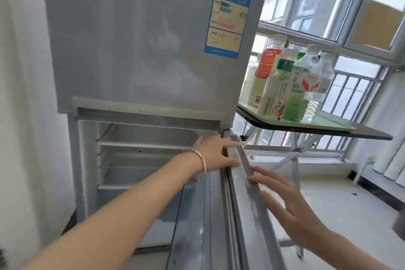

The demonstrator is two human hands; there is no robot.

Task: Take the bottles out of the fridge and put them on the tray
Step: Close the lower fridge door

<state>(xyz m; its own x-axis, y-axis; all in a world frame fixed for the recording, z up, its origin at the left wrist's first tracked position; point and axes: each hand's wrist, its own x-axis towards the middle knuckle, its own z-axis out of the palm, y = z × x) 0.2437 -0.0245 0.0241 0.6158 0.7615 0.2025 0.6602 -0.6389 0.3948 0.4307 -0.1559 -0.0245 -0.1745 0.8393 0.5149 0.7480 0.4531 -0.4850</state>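
The silver fridge (135, 50) stands at the left with its lower door (243, 215) swung open. Bare white shelves (140, 144) show inside, with no bottles on them. My left hand (217, 153), a bracelet on its wrist, rests with straight fingers on the top inner edge of the open door. My right hand (289, 201) lies flat with spread fingers against the door's outer edge. Several bottles (285, 81) stand upright on the pale green tray (328, 123) at the right, among them an orange-labelled one, white and green ones, and clear water bottles.
The tray sits on a dark folding table (368, 135) with metal legs, right beside the fridge. Behind it are a window (328, 6) and a metal railing (355, 94). A white wall runs along the left. Pale floor lies at the lower right.
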